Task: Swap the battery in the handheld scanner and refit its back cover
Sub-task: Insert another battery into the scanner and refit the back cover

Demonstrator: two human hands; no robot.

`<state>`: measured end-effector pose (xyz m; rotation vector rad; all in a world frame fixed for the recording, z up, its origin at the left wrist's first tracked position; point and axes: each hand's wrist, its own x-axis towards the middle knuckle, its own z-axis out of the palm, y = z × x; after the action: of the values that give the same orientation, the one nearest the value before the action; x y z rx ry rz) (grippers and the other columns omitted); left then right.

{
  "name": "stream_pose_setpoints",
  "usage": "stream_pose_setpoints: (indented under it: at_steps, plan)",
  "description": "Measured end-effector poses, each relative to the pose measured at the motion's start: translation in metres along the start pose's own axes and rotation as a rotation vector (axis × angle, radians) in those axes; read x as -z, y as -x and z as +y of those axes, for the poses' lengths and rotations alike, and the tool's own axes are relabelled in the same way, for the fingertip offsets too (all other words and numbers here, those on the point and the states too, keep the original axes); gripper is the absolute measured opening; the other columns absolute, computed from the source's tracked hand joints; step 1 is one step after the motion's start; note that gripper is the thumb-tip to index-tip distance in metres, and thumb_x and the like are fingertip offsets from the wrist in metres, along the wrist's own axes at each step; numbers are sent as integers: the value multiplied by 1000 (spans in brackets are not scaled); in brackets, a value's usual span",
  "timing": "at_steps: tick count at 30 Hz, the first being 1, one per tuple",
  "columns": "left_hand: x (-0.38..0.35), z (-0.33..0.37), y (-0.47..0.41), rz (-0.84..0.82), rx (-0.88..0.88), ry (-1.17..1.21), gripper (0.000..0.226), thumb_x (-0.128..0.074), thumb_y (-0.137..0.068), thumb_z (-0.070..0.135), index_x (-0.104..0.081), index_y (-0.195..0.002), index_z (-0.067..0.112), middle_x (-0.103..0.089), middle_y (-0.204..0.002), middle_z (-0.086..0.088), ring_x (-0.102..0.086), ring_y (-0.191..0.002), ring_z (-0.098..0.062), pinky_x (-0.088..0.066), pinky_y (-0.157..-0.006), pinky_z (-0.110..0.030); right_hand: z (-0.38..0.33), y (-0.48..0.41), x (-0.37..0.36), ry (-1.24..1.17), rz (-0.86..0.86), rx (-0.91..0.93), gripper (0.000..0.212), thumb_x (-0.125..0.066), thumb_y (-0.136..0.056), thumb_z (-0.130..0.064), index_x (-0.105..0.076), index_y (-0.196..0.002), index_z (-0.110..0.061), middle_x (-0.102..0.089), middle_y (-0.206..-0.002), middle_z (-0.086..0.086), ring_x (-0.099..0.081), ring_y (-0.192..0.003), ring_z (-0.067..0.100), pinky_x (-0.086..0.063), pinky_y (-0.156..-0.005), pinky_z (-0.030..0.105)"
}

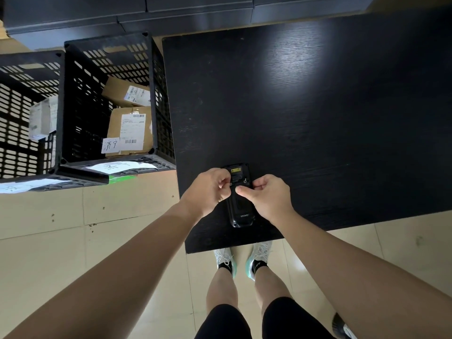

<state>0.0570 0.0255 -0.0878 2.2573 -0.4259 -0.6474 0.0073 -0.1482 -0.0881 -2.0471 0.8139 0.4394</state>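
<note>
Scanner (239,195) face down on black worktop (318,106), near its front edge, back cover (239,206) up and apparently in place. Left hand (208,189) at scanner's left side, fingers curled and pinched together near a small latch or screw on upper back; hard to tell if anything caught in that grip. Right hand (267,198) at scanner's right side, thumb pressed onto back cover, other fingers curled against the edge, grip closed on scanner body. Step judged: working the cover locks at upper back, either release or fastening; cannot tell which. No spare battery visible. Next move calls for turning both locks fully while keeping scanner steady. Crates (110,101) with parcels on floor, well left of scanner.
</note>
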Motion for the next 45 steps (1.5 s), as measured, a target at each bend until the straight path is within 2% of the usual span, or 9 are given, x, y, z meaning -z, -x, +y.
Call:
stream_pose_setpoints:
  at_steps: [7, 10, 16, 21, 24, 27, 33, 37, 45]
  plan:
    - [-4, 8, 6, 46, 105, 30, 8, -59, -86, 10, -61, -79, 10, -60, -79, 0, -58, -74, -21, -46, -64, -32, -1, 2, 3, -18, -14, 20, 54, -87, -66, -49, -68, -102, -12, -69, -88, -3, -67, -86, 12, -53, -74, 24]
    - [-3, 13, 11, 75, 161, 33, 7, -65, -88, 20, -61, -88, 14, -59, -83, 4, -58, -74, -18, -45, -62, -22, -2, 3, 4, -5, -28, 20, 56, -86, -67, -50, -67, -104, -12, -70, -92, -3, -66, -86, 11, -50, -69, 20]
    - [-33, 45, 32, 265, 561, 320, 75, -87, -67, 40, -44, -126, 23, -56, -99, 6, -59, -90, -14, -44, -72, -23, -5, -6, 26, 52, -132, 80, 30, -74, -81, -43, -66, -102, -24, -64, -87, -14, -59, -80, 0, -41, -63, 13]
    - [-48, 54, 27, 346, 604, 316, 62, -89, -66, 27, -50, -115, 25, -57, -108, 0, -58, -92, -14, -43, -75, -24, -10, -37, 49, 326, -330, 675, 9, -72, -88, -21, -71, -97, -22, -64, -91, -9, -62, -75, 3, -53, -69, 22]
    - [-48, 57, 27, 371, 631, 316, 60, -88, -66, 23, -52, -114, 24, -58, -105, 2, -56, -87, -10, -42, -71, -21, -23, -54, 56, 542, -490, 848, 11, -66, -92, -23, -70, -102, -21, -63, -100, -6, -62, -81, 7, -56, -74, 26]
    - [-49, 60, 26, 396, 662, 327, 60, -88, -67, 20, -53, -116, 24, -58, -102, 4, -54, -84, -6, -38, -64, -14, -37, -67, 58, 716, -589, 943, 11, -59, -95, -25, -67, -102, -22, -60, -99, -7, -60, -86, 11, -55, -77, 32]
    - [-52, 60, 24, 413, 692, 313, 63, -89, -65, 20, -56, -119, 22, -59, -101, 4, -58, -90, -13, -42, -73, -21, -47, -73, 56, 844, -658, 1093, 12, -56, -96, -22, -67, -99, -18, -62, -99, -3, -57, -96, 15, -49, -76, 29]
    - [-51, 61, 25, 408, 701, 330, 66, -89, -67, 19, -55, -123, 20, -57, -97, 6, -57, -87, -11, -37, -64, -13, -44, -73, 55, 843, -653, 1096, 11, -56, -96, -22, -66, -98, -18, -62, -100, -4, -57, -97, 15, -47, -75, 27]
    - [-52, 62, 25, 426, 719, 341, 70, -90, -65, 20, -55, -126, 21, -60, -102, 3, -59, -94, -15, -45, -75, -26, -37, -70, 54, 809, -617, 1061, 12, -54, -96, -20, -63, -92, -15, -62, -100, -2, -58, -93, 16, -43, -70, 25]
